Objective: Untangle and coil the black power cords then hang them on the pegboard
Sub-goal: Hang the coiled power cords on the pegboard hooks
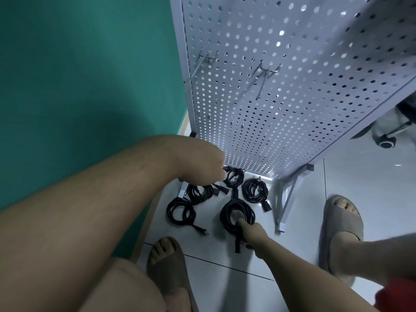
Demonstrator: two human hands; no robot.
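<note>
While the right hand (249, 231) is gripping the near edge of the middle coil (237, 213), one finger poking through its loop, the left hand (213, 174) is reaching down to the far coil (234, 177) at the foot of the white perforated pegboard (281, 97). Its fingers are hiding beneath the wrist, so I cannot tell whether they are pinching that cord or only touching it.

All five black power cords are lying wound on the white tiled floor (360, 188), and the left hook (202, 61) and right hook (265, 75) are hanging bare, so the hanging is probably what is coming.

Several things are looking risky:
- No tie is showing on any coil, so a bundle lifted by one edge is likely to be shedding turns and sagging open.
- A short dark lead (235, 193) is appearing to run between the far coil and the middle one. If both hands are lifting at once, the two may be dragging each other.
- The lower-left coil (180, 211) is trailing a loose plug (203, 231) near the left sandal (166, 266), where a shifting foot could be treading on it.
- The right-hand coil (254, 190) is lying just beside the stand's leg (282, 212), where its plug could be catching.
</note>
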